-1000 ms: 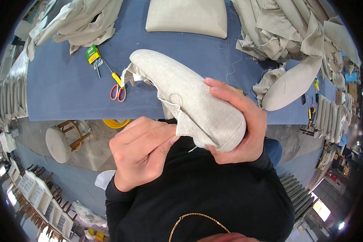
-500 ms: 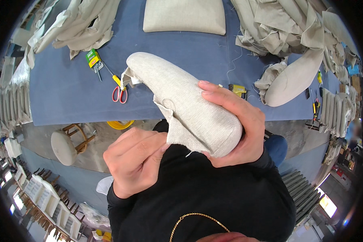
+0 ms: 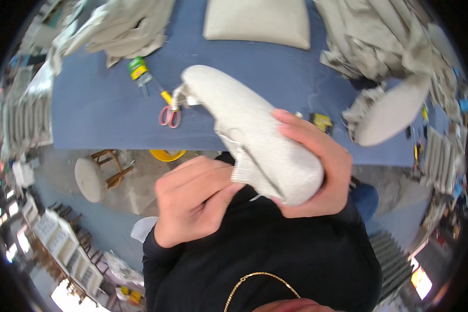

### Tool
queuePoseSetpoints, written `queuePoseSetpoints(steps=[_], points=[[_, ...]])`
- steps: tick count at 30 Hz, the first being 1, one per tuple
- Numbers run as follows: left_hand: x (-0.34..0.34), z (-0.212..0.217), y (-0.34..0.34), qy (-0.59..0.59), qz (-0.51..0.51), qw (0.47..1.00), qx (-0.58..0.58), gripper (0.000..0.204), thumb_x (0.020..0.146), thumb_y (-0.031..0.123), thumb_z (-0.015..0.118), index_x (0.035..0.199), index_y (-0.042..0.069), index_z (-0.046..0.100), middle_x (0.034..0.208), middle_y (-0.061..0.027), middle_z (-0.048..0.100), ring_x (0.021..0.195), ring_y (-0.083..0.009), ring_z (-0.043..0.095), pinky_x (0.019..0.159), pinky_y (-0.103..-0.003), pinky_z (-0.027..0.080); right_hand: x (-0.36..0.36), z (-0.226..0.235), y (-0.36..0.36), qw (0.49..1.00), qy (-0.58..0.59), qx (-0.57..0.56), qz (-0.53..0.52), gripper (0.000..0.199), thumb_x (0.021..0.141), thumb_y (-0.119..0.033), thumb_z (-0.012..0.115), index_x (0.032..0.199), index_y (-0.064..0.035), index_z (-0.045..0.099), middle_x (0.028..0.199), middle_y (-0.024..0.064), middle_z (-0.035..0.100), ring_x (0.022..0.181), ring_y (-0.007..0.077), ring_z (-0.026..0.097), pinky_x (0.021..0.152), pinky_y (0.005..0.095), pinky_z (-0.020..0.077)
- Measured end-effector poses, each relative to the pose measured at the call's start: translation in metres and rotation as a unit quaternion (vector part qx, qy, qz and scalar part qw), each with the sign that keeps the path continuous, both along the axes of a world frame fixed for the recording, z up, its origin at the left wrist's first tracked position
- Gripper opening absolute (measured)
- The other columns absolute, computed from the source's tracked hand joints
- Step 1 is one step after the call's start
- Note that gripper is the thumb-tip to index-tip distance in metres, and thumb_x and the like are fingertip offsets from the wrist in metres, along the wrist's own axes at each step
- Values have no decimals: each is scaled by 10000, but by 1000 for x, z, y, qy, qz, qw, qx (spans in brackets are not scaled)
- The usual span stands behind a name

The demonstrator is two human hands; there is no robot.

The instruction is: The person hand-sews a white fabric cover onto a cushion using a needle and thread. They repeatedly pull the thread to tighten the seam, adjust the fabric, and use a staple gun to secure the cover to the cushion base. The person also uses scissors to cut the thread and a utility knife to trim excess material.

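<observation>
A curved, padded chair-back piece covered in beige woven fabric is held up in front of my body, tilted from upper left to lower right. My right hand wraps round its lower right end, fingers on top and thumb underneath. At its near side, my left hand is closed in a pinch on the loose fabric flap. Ragged cloth also hangs from the piece's far left end, next to red-handled scissors on the blue table.
A screwdriver and a green-yellow packet lie left of the piece. A yellow staple gun lies right, near another padded piece. Fabric heaps and a seat cushion are behind. A round stool stands below the table.
The whole view has shifted, so the table and my hands appear farther right, and the picture is blurrier. Both hands keep the same hold on the padded piece and its flap.
</observation>
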State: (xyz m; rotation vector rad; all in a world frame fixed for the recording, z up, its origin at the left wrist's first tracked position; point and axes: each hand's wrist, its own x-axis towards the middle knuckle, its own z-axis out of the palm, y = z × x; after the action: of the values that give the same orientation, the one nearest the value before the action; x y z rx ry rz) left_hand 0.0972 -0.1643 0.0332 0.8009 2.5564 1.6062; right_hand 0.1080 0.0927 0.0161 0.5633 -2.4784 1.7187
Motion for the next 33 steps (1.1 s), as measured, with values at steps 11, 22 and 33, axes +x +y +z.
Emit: queuePoseSetpoints(steps=[11, 22, 33], points=[[21, -83, -80, -239, -28, 969, -50, 98, 927, 100, 767, 992, 29, 756, 833, -117, 730, 724, -226, 688, 667, -337, 518, -4, -15, 16, 982, 18, -9, -189, 1111, 676, -198, 952, 1600, -12, 364, 1537, 180, 500, 1396, 277, 519, 1178, 403, 406], [19, -73, -98, -161, -22, 984, 77, 176, 907, 129, 827, 892, 21, 689, 682, -39, 601, 595, -124, 529, 581, -284, 433, -11, 30, -7, 986, 64, 60, -141, 977, 648, -24, 891, 1539, -7, 491, 1315, 206, 707, 1226, 268, 682, 1091, 381, 494], [-20, -138, -133, -244, 115, 960, 72, 194, 935, 156, 809, 891, -13, 725, 667, 29, 599, 634, -33, 489, 574, -259, 387, -121, -39, -20, 933, 86, 228, -264, 642, 842, -357, 861, 1384, -89, 643, 1157, 204, 758, 1088, 367, 742, 918, 419, 558]])
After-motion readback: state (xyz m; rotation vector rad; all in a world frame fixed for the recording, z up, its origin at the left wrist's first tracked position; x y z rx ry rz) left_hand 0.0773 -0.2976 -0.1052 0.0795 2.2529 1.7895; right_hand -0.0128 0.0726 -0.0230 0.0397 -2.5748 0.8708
